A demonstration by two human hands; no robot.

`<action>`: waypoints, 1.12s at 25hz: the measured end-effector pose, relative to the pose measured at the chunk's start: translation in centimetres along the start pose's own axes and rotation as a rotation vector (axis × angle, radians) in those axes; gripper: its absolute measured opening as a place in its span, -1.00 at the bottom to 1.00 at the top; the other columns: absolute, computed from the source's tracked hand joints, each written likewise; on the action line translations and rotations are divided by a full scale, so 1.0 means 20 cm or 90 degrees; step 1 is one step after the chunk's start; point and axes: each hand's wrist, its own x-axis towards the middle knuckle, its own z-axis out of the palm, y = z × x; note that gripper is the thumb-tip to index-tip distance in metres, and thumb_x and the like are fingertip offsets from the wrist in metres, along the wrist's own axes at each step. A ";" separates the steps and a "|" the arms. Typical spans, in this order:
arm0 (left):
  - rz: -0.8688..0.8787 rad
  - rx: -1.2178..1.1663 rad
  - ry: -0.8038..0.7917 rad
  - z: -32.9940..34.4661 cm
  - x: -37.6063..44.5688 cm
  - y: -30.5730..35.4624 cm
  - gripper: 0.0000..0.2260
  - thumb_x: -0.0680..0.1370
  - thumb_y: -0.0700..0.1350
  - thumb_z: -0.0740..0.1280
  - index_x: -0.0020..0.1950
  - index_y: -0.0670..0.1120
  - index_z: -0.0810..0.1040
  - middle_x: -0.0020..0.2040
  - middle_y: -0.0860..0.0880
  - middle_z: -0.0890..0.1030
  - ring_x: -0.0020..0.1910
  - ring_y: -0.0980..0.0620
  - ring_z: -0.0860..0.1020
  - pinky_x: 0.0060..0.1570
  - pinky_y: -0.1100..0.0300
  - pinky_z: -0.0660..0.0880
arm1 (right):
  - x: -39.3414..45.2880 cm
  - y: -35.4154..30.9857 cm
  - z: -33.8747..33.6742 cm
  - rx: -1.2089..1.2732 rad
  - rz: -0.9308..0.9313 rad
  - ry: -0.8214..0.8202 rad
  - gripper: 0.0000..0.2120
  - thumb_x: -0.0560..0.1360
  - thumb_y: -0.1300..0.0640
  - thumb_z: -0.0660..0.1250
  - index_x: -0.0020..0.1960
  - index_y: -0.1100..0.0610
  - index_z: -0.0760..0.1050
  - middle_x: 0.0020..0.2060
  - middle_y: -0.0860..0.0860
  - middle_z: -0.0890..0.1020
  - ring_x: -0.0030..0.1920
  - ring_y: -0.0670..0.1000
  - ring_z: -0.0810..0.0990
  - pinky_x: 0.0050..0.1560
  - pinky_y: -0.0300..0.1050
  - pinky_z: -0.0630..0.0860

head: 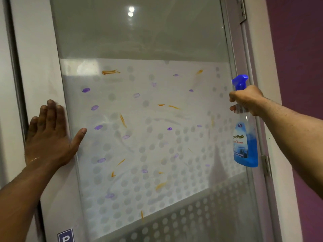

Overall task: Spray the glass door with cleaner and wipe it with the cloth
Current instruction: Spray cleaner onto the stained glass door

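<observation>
Smeared glass door ahead, left hand flat bracing, right hand gripping spray bottle; I'd mist evenly over stains.

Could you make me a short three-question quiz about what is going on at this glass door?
1. True or false: the right hand has its grip around the neck of the spray bottle.
2. Which colours are the smears on the glass door?
A. purple and orange
B. green and red
C. black only
3. Fill in: the left hand lies flat and open on the door's ____ frame.

Key
1. True; the blue nozzle points toward the glass.
2. A; purple blotches and orange streaks lie scattered over the pane.
3. White; its thumb reaches onto the glass. No cloth is in view.
</observation>
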 end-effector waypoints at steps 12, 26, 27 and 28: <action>0.008 0.022 0.009 0.00 -0.03 0.02 -0.17 0.52 0.44 -0.15 0.61 -0.03 -0.29 0.62 0.01 -0.30 0.60 0.05 -0.26 0.56 0.06 -0.22 | -0.11 0.27 0.28 -0.012 -0.018 -0.008 -0.77 0.49 0.20 0.38 0.08 0.22 0.42 -0.08 0.20 0.59 -0.30 0.07 0.64 -0.34 -0.11 0.54; 0.015 0.020 0.016 0.02 -0.03 0.00 -0.19 0.53 0.42 -0.14 0.62 -0.02 -0.29 0.62 0.01 -0.29 0.60 0.04 -0.25 0.57 0.04 -0.20 | -0.99 -0.05 0.85 0.150 -0.109 -0.292 -0.90 0.48 0.22 0.36 -0.03 0.22 0.53 -0.26 0.08 0.64 -0.39 -0.01 0.69 -0.16 0.07 0.66; 0.017 0.018 0.016 0.02 -0.03 0.00 -0.19 0.54 0.42 -0.13 0.62 -0.02 -0.28 0.63 0.00 -0.28 0.61 0.03 -0.24 0.57 0.03 -0.18 | -1.04 -0.06 0.87 0.160 -0.108 -0.314 -0.92 0.48 0.22 0.36 -0.04 0.21 0.53 -0.27 0.07 0.63 -0.39 -0.02 0.69 -0.15 0.07 0.67; 0.019 0.014 0.017 0.02 -0.03 0.00 -0.19 0.54 0.41 -0.12 0.62 -0.03 -0.28 0.63 0.00 -0.27 0.61 0.02 -0.23 0.57 0.02 -0.18 | -1.09 -0.06 0.89 0.165 -0.105 -0.335 -0.93 0.48 0.22 0.36 -0.05 0.19 0.53 -0.28 0.05 0.63 -0.39 -0.02 0.69 -0.14 0.08 0.67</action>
